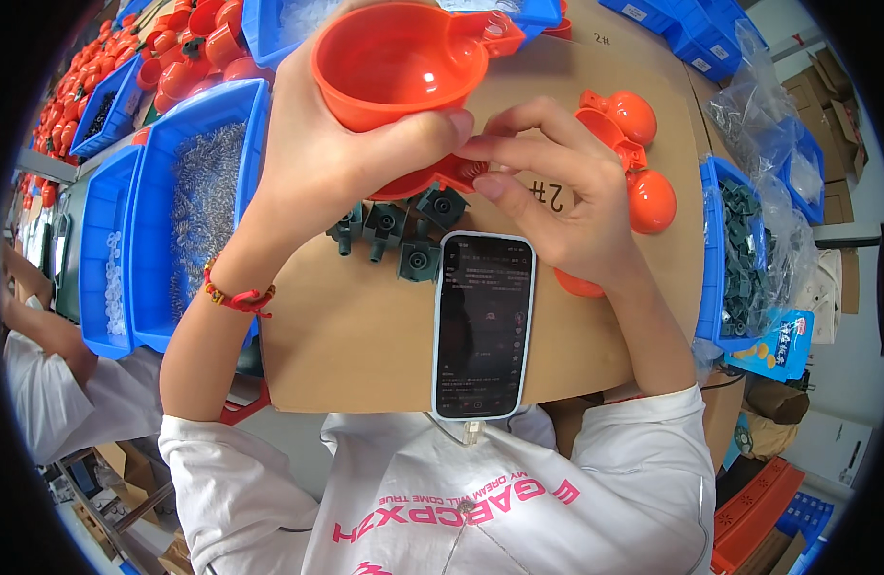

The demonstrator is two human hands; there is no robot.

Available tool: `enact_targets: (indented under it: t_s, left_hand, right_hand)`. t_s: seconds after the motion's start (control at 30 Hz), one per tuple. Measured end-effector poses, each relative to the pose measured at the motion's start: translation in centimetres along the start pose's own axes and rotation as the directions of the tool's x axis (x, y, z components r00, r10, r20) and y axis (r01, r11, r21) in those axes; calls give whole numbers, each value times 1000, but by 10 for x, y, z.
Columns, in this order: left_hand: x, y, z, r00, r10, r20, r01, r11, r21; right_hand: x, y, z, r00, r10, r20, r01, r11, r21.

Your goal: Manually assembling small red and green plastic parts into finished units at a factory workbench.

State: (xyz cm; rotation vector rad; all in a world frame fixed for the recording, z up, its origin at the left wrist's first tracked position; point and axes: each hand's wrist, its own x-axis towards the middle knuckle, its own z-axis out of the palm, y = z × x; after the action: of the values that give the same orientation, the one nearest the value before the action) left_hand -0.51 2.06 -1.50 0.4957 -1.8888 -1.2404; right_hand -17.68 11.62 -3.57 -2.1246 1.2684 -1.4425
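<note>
A red plastic cup with a short, hollow handle (399,72) is gripped by its rim and side in my left hand (332,163), raised above the board. Just below its handle, my right hand (576,196) has thumb and index finger pinched around what looks like a small metal spring (473,170). A second red cup (413,184) lies underneath, mostly covered by my left hand. Several dark green plastic fittings (384,225) are grouped on the brown cardboard (336,355) beneath my hands. A phone (482,331) with a lit screen lies nearest my body.
On the left, a blue bin (152,278) holds many springs, and a narrower bin (102,326) holds small clear pieces. Red cups (653,201) lie at right, beside a blue bin of green fittings (739,249). Red parts (188,67) pile up far left. Another person's arm (54,335) shows at left.
</note>
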Motion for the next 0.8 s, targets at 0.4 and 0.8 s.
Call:
enact_targets:
  t_s: [0.4, 0.8]
  left_hand:
    - [-2, 3, 0, 999, -36, -30, 35, 999, -30]
    - [-4, 2, 1, 995, -76, -58, 73, 996, -44]
  right_hand:
    - [1, -3, -1, 998, 41, 53, -46, 993, 106]
    - [-1, 0, 0, 995, 93, 46, -99, 981, 165]
